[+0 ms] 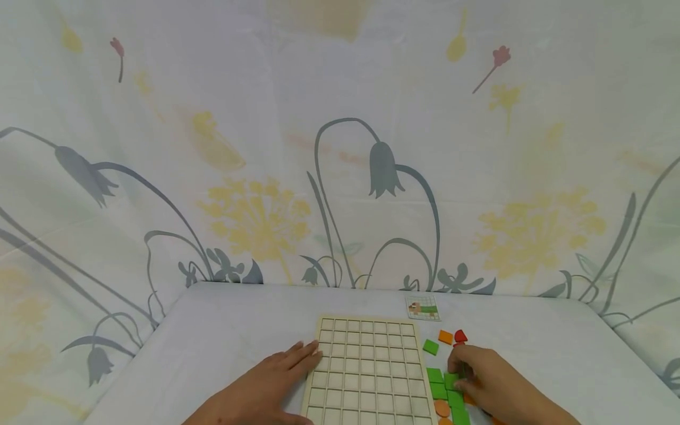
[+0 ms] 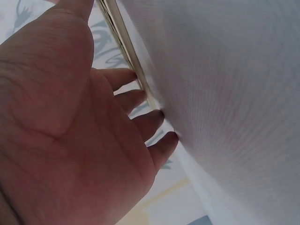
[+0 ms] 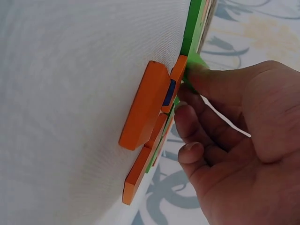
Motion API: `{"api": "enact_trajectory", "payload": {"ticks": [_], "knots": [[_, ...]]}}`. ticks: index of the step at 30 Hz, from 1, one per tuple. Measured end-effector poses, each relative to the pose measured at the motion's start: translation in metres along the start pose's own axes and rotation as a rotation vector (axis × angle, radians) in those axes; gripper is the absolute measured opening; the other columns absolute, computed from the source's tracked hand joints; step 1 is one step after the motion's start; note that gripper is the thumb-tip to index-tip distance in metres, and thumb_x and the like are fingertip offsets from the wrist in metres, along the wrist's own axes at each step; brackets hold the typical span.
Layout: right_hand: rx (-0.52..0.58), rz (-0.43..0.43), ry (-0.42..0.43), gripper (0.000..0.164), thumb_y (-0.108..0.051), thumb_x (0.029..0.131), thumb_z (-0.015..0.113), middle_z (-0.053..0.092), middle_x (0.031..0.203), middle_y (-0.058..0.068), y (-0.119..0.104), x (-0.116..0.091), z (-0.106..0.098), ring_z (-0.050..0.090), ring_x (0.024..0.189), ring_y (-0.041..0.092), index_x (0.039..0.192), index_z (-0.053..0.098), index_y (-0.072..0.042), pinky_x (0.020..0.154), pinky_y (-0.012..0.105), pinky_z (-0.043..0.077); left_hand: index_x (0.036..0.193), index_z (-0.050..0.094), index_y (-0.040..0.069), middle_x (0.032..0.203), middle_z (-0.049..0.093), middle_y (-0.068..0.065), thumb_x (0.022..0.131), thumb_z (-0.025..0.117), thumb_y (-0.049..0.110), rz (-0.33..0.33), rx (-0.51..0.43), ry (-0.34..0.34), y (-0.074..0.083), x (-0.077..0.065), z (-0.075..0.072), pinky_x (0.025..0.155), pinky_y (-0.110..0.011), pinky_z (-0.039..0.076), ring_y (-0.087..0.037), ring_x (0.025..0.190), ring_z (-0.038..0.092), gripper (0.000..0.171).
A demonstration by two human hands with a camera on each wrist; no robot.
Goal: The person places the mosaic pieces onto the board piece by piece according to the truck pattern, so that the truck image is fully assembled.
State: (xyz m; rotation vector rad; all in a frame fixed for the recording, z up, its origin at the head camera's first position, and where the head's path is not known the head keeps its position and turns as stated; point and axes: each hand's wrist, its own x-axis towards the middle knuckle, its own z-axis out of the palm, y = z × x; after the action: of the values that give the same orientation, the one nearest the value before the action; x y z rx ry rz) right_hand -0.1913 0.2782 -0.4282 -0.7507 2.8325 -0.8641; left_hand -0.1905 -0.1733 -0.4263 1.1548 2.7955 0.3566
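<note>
A pale wooden grid board (image 1: 366, 366) lies on the white cloth in front of me. My left hand (image 1: 271, 383) rests at its left side; the fingertips touch the board's edge, and in the left wrist view the fingers (image 2: 149, 123) reach to the cloth and that edge. Right of the board, my right hand (image 1: 489, 375) pinches a green tile (image 3: 198, 61) between thumb and fingers, low over a cluster of tiles. Flat green tiles (image 1: 438, 391) lie in that cluster beside the board. Part of the cluster is hidden under the right hand.
Orange discs (image 1: 442, 408) lie against the board's right edge. A loose green tile (image 1: 431, 347), an orange tile (image 1: 445, 337) and a red piece (image 1: 460, 336) lie farther back. A small picture card (image 1: 422, 308) is behind them. Orange blocks (image 3: 144, 105) and a dark blue piece (image 3: 169, 93) sit near the right hand.
</note>
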Motion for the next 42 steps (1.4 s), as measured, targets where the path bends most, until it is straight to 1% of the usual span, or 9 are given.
{"api": "enact_trajectory", "payload": {"ticks": [4, 7, 11, 17, 21, 24, 31, 37, 42], "knots": [[0.073, 0.029, 0.0, 0.016, -0.014, 0.095, 0.08, 0.063, 0.09, -0.012, -0.003, 0.0, -0.002, 0.053, 0.08, 0.002, 0.098, 0.065, -0.021, 0.069, 0.025, 0.048, 0.168, 0.031, 0.008, 0.174, 0.03, -0.008, 0.091, 0.066, 0.076, 0.001, 0.014, 0.004, 0.0, 0.001, 0.001, 0.118, -0.057, 0.04, -0.038, 0.157, 0.034, 0.109], [0.103, 0.019, 0.025, 0.014, -0.01, 0.097, 0.077, 0.064, 0.092, -0.011, -0.006, 0.0, -0.002, 0.055, 0.081, 0.002, 0.1, 0.068, -0.02, 0.07, 0.025, 0.05, 0.168, 0.029, 0.006, 0.174, 0.029, -0.008, 0.091, 0.065, 0.077, 0.001, 0.018, 0.001, 0.0, 0.001, 0.001, 0.118, -0.056, 0.04, -0.038, 0.157, 0.034, 0.11], [0.141, -0.017, 0.062, 0.013, -0.007, 0.098, 0.074, 0.066, 0.094, -0.011, -0.01, 0.0, 0.0, 0.056, 0.082, 0.003, 0.104, 0.071, -0.019, 0.071, 0.025, 0.051, 0.168, 0.029, 0.006, 0.174, 0.029, -0.008, 0.091, 0.065, 0.076, -0.003, 0.008, -0.005, 0.001, 0.0, 0.0, 0.119, -0.056, 0.039, -0.038, 0.157, 0.033, 0.11], [0.19, -0.054, 0.069, 0.008, -0.014, 0.101, 0.073, 0.065, 0.092, -0.013, -0.019, 0.008, 0.007, 0.056, 0.08, 0.003, 0.102, 0.07, -0.02, 0.068, 0.025, 0.05, 0.168, 0.029, 0.007, 0.175, 0.028, -0.008, 0.092, 0.066, 0.074, -0.006, -0.027, -0.012, 0.002, -0.001, -0.002, 0.119, -0.057, 0.038, -0.038, 0.157, 0.032, 0.108], [0.195, -0.123, 0.076, 0.011, -0.011, 0.098, 0.075, 0.065, 0.088, -0.015, -0.024, 0.016, 0.013, 0.057, 0.077, 0.001, 0.099, 0.07, -0.02, 0.064, 0.025, 0.049, 0.168, 0.03, 0.007, 0.174, 0.029, -0.008, 0.092, 0.066, 0.075, -0.005, -0.016, -0.004, 0.002, -0.001, -0.002, 0.118, -0.057, 0.039, -0.038, 0.157, 0.033, 0.108], [0.204, -0.149, 0.062, 0.01, -0.009, 0.098, 0.076, 0.064, 0.086, -0.015, -0.026, 0.022, 0.016, 0.057, 0.076, 0.0, 0.097, 0.07, -0.018, 0.063, 0.024, 0.048, 0.167, 0.032, 0.007, 0.174, 0.031, -0.008, 0.092, 0.065, 0.075, -0.001, -0.001, 0.005, 0.001, -0.001, -0.001, 0.118, -0.056, 0.039, -0.038, 0.156, 0.034, 0.107], [0.263, -0.139, -0.013, 0.005, -0.011, 0.1, 0.074, 0.066, 0.084, -0.012, -0.03, 0.031, 0.02, 0.059, 0.075, 0.002, 0.098, 0.071, -0.014, 0.063, 0.024, 0.05, 0.166, 0.034, 0.006, 0.172, 0.033, -0.009, 0.091, 0.066, 0.075, 0.021, 0.037, 0.026, 0.001, -0.001, 0.0, 0.117, -0.053, 0.041, -0.038, 0.155, 0.037, 0.107], [0.281, -0.183, -0.009, 0.009, -0.011, 0.098, 0.076, 0.065, 0.086, -0.013, -0.029, 0.031, 0.023, 0.06, 0.075, 0.001, 0.098, 0.069, -0.017, 0.064, 0.024, 0.052, 0.167, 0.033, 0.005, 0.173, 0.032, -0.01, 0.091, 0.065, 0.076, 0.027, 0.027, 0.024, 0.0, -0.001, 0.0, 0.117, -0.054, 0.041, -0.039, 0.155, 0.036, 0.108], [0.261, -0.164, -0.003, 0.011, -0.012, 0.096, 0.079, 0.066, 0.091, -0.011, -0.029, 0.03, 0.023, 0.059, 0.078, 0.001, 0.098, 0.071, -0.019, 0.066, 0.024, 0.052, 0.167, 0.031, 0.005, 0.174, 0.03, -0.01, 0.091, 0.065, 0.075, 0.013, 0.005, 0.002, 0.001, 0.0, 0.0, 0.119, -0.055, 0.039, -0.038, 0.157, 0.033, 0.109]]}}
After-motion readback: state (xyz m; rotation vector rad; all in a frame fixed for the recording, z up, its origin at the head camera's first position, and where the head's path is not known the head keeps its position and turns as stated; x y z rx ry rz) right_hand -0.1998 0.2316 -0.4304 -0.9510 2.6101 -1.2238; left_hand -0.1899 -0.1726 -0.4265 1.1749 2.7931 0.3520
